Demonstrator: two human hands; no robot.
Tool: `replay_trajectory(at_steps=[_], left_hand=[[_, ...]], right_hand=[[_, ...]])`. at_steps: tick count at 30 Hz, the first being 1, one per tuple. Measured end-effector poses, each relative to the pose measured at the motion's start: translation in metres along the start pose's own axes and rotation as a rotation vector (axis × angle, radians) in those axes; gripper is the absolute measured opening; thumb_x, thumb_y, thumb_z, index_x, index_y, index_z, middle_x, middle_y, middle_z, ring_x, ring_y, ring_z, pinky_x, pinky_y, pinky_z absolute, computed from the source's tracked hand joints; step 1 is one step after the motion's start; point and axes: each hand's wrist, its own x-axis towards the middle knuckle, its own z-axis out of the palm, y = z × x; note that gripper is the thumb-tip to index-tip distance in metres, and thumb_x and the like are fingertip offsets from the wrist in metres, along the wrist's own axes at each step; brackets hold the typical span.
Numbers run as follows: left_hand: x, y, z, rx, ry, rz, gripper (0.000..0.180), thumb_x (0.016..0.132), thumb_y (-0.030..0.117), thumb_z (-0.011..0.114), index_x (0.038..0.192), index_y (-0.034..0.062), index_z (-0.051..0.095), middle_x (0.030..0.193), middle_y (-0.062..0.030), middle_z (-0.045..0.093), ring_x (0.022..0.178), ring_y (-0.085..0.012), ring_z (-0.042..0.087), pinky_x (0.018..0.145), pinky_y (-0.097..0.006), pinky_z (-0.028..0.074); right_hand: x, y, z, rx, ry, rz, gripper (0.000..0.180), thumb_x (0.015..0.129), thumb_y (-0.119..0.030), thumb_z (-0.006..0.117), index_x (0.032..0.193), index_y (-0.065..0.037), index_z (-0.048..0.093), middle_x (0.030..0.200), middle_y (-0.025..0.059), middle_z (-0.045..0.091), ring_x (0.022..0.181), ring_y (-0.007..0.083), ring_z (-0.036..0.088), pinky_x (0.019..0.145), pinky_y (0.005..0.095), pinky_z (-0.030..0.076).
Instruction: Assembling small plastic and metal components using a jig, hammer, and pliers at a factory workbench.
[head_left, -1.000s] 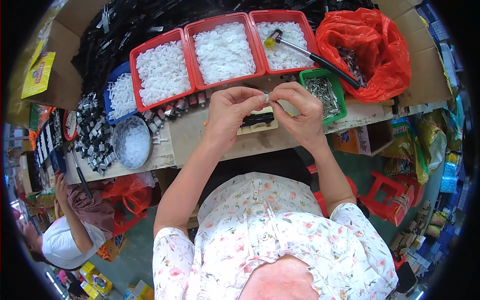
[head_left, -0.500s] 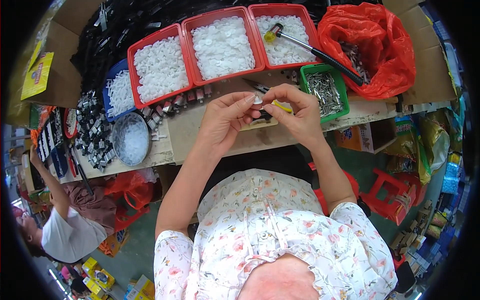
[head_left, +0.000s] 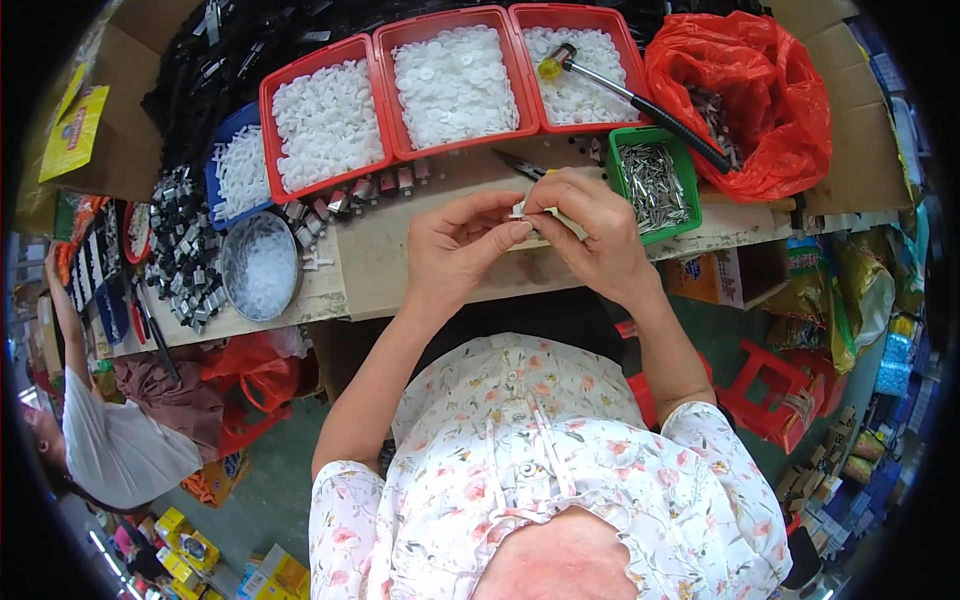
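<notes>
My left hand point(head_left: 455, 250) and my right hand point(head_left: 590, 235) meet over the wooden bench point(head_left: 380, 270), fingertips pinched together on a small white part point(head_left: 520, 210). The part is mostly hidden by the fingers. Just beyond the hands stands a green tray of metal pins point(head_left: 655, 185). Three red trays of white plastic pieces point(head_left: 455, 85) line the back of the bench.
A hammer point(head_left: 640, 100) with a yellow tip lies across the right red tray. A red bag point(head_left: 760, 100) sits at the right. A round bowl point(head_left: 260, 265), a blue tray point(head_left: 235, 170) and black and metal parts point(head_left: 185, 255) lie left. Another person point(head_left: 110, 430) is at lower left.
Both hands have drawn slightly nearer to me along the bench, still pinched together on the small part. The person at the left has shifted.
</notes>
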Motion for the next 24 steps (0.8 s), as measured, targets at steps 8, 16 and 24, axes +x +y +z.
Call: replay_trajectory(at_steps=[8,16,24], left_hand=[[-0.004,0.003,-0.004,-0.109,-0.009,-0.027,0.026,0.088,-0.001,0.073,0.114,-0.0020,0.068,0.099,-0.0097,0.073,0.084,-0.0154,0.070,0.079,-0.028,0.058],[-0.006,-0.003,0.004,-0.150,0.054,-0.087,0.030,0.089,0.002,0.072,0.118,-0.0013,0.068,0.099,-0.0104,0.073,0.083,-0.0165,0.071,0.077,-0.029,0.060],[-0.007,-0.005,0.001,-0.076,0.016,-0.010,0.030,0.088,0.000,0.072,0.117,-0.0040,0.068,0.100,-0.0109,0.072,0.086,-0.0151,0.070,0.079,-0.030,0.062]], right_hand=[[-0.006,-0.003,0.006,0.146,0.054,0.113,0.016,0.081,0.003,0.073,0.095,0.002,0.068,0.093,0.0123,0.068,0.088,0.0242,0.067,0.078,0.0319,0.052],[-0.008,0.000,0.008,0.163,0.063,0.080,0.012,0.083,0.003,0.071,0.092,0.003,0.065,0.091,0.0116,0.065,0.085,0.0238,0.065,0.075,0.0323,0.051],[-0.009,0.000,0.004,0.131,0.025,0.073,0.012,0.082,0.002,0.072,0.093,0.003,0.066,0.091,0.0117,0.065,0.085,0.0243,0.065,0.078,0.0329,0.051]])
